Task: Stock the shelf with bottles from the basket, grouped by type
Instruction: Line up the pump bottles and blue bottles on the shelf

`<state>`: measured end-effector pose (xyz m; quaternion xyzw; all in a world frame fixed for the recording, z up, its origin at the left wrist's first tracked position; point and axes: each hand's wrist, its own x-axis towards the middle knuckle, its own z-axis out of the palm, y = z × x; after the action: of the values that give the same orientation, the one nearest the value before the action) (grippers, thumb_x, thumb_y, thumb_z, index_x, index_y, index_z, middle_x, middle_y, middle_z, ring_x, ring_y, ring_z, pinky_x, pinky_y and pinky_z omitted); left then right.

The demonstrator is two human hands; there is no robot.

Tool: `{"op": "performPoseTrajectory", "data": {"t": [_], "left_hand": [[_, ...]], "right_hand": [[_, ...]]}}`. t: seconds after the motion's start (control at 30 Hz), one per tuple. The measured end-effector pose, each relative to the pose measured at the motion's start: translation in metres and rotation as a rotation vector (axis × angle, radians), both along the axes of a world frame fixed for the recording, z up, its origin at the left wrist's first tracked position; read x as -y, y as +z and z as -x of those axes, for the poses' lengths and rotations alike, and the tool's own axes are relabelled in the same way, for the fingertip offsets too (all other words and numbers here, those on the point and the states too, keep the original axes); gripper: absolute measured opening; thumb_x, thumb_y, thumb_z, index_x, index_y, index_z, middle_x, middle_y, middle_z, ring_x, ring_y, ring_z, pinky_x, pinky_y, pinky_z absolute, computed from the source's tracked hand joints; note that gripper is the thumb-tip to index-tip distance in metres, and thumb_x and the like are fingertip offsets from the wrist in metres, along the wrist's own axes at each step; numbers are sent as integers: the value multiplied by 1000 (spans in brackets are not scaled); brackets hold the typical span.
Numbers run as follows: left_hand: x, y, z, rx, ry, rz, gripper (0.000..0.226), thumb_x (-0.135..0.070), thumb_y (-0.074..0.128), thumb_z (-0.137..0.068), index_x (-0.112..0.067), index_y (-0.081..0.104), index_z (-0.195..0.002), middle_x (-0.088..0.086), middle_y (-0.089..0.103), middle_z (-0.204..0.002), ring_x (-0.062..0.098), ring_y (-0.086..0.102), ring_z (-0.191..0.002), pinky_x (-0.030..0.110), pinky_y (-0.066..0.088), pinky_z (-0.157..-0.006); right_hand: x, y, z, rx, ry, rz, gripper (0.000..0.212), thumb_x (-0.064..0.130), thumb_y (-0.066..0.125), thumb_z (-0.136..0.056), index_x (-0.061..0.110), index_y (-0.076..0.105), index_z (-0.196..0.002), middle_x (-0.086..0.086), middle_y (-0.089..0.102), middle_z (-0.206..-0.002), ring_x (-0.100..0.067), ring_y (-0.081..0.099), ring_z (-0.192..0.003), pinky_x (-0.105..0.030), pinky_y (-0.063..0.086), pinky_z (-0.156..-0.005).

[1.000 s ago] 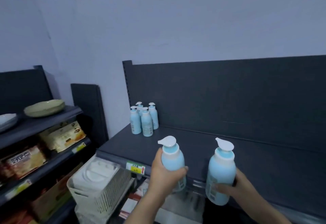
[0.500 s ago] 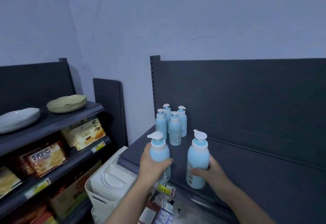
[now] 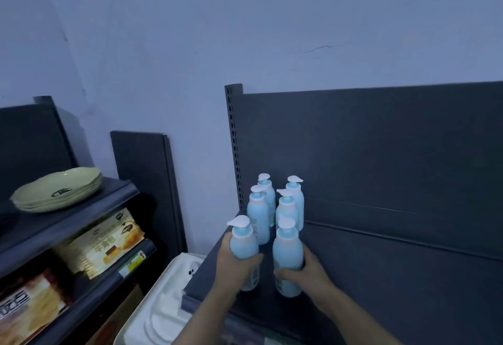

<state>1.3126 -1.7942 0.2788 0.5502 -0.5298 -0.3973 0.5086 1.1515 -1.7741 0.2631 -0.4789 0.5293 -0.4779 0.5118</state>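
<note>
My left hand (image 3: 231, 265) grips a light blue pump bottle (image 3: 243, 246) with a white cap, upright at the left end of the dark shelf (image 3: 394, 276). A second, matching bottle (image 3: 288, 252) is held low down by my right hand (image 3: 304, 274), its base at the shelf surface. Just behind both stand several more of the same blue bottles (image 3: 275, 206) in a tight cluster against the shelf's back panel. The basket is not in view.
The shelf's right stretch lies bare. A white tray stack (image 3: 163, 304) sits below the shelf's left corner. Another rack on the left holds green plates (image 3: 58, 189) and snack packs (image 3: 103, 244). A loose dark panel (image 3: 144, 181) leans on the wall.
Both hands carried their bottles forward and left over the shelf edge, up to the standing cluster. The view swung left and closer.
</note>
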Motion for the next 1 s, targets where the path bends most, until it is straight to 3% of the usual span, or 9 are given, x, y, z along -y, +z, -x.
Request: {"op": "performPoseTrajectory", "data": {"t": [0.3,0.43,0.5,0.63,0.8,1.0], "left_hand": [[57,-26,-13,-32,-201,-17,55,0,78,-63,-17,54,-110,2,67,-101,14,64,-91,25,52,-71],[68,-32,-17,-16,-280,7,63,-5,81,-60,-20,53,-114,0,67,-106,16,65,-99,35,56,-81],[66,-38,-19,-12,-284,11,68,-8,84,-55,-19,52,-114,1,67,-106,16,65,-98,34,56,-80],[60,-55,-18,-52,-252,-37,73,-12,84,-48,-21,53,-114,-2,68,-104,12,65,-96,20,53,-70],[73,-59,-19,-57,-310,-75,76,-7,83,-50,-16,52,-119,4,69,-108,20,66,-101,39,56,-84],[83,-56,-21,-98,-407,-85,74,1,79,-55,-13,48,-121,10,67,-111,24,65,-102,40,57,-82]], "right_hand": [[29,-14,-16,-65,-84,-11,62,-5,76,-68,22,51,-118,6,64,-101,-4,59,-87,-11,49,-63],[29,-17,-17,-112,-90,21,72,-1,81,-64,26,46,-120,12,60,-106,3,54,-92,-7,47,-62],[25,-22,-21,-167,-140,47,74,5,86,-59,33,41,-111,16,55,-104,4,52,-92,-7,46,-62],[21,-39,-32,-296,-334,92,77,23,91,-46,32,41,-103,12,55,-105,-6,55,-98,-21,48,-79],[26,-39,-34,-293,-384,99,68,19,90,-49,33,42,-95,13,59,-99,-5,58,-92,-20,47,-76],[33,-34,-30,-349,-349,110,64,14,87,-56,27,46,-104,5,46,-108,-5,49,-94,-14,39,-80]]}}
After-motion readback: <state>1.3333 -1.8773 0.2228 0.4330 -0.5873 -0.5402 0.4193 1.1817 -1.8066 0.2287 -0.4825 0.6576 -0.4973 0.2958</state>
